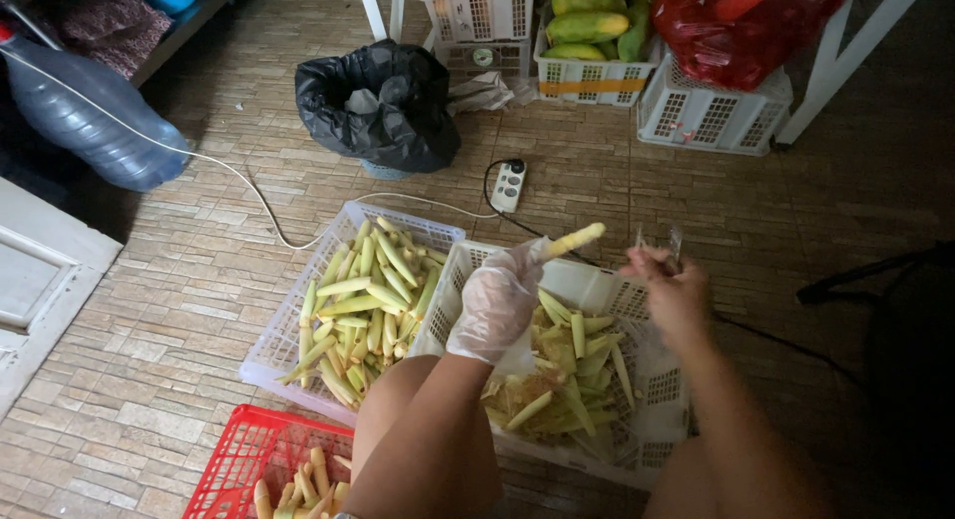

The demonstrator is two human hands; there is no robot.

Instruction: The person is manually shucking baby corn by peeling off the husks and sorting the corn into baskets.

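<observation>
Left hand, gloved in thin clear plastic, is pinching a pale yellow baby corn ear by its base, tip pointing up and right, just above centre frame. Right hand, bare, is closing around a small metal peeler just beside the ear, not touching it yet as far as I can tell. Judging from this, steady strokes away from the gloved fingers would be safest, with the ear being turned between passes. Below both hands a white basket is catching trimmings. Left of it, another white basket is holding cleaned ears; a red basket is sitting at lower left on the tiled floor.
</observation>
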